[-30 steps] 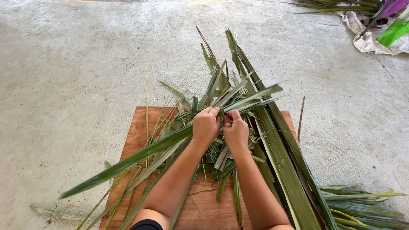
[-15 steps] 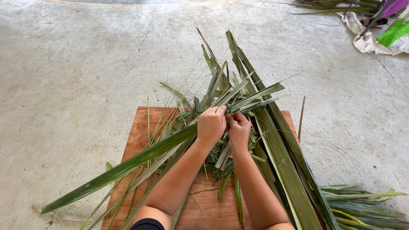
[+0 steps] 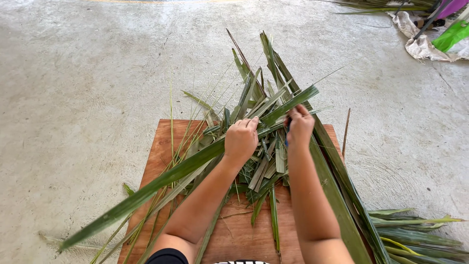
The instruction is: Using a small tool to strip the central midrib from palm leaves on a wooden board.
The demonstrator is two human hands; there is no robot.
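The left hand (image 3: 240, 139) is closed around a long green palm leaf (image 3: 185, 168) that runs diagonally across the wooden board (image 3: 156, 156). The right hand (image 3: 299, 124) is closed on a small blue tool (image 3: 287, 133) at the leaf's upper part. Compared with half a second ago, the hands are farther apart. Cut leaf strips (image 3: 261, 171) lie piled on the board, which rests on the concrete floor (image 3: 73, 98).

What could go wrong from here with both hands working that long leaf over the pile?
The right hand seems to grip a small blue tool, mostly hidden, close to the left hand; a slip along the long green leaf might nick fingers. That leaf juts well past the wooden board, so a pull may drag it over the concrete floor. The loose leaf pile could shift and scatter strips.
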